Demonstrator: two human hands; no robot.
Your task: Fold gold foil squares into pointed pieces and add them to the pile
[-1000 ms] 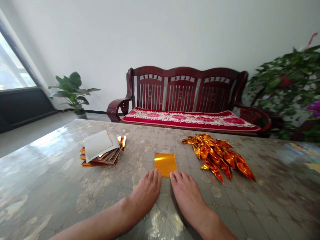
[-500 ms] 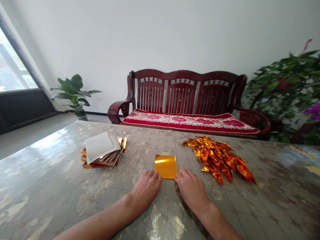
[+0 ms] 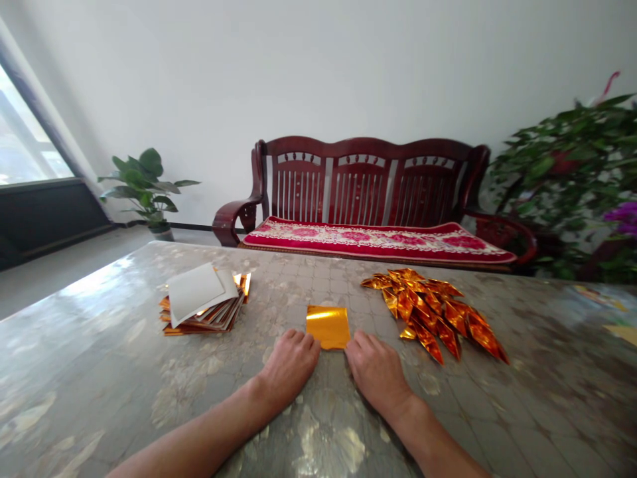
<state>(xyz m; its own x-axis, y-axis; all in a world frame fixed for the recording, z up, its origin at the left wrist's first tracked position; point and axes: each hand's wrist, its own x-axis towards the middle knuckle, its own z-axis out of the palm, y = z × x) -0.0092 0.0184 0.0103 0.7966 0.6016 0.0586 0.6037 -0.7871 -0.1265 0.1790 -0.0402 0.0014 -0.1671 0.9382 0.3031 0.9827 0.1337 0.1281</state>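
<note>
Looking out from the head view, I see a glossy bench (image 3: 99,378) with a flowered, tiled-looking top, light glaring off its far left side. Past its far edge a dark red wooden settee (image 3: 355,189) stands near a pale wall (image 3: 318,66), a red-and-white patterned cloth (image 3: 378,238) along its seat. A potted plant (image 3: 144,189) sits on the floor to the left, near a window (image 3: 27,133); thick greenery (image 3: 572,156) crowds the right.

On the bench, a loose stack of sheets (image 3: 204,302) lies left and a heap of folded orange foil pieces (image 3: 432,309) right. Between them lies a gold foil sheet (image 3: 327,325), just beyond the two hands. The left hand (image 3: 293,358) is at its near left corner, the right hand (image 3: 377,368) at its near right corner, fingers curled and close together; the thumbs are hidden, so I can't tell whether either one pinches it.
</note>
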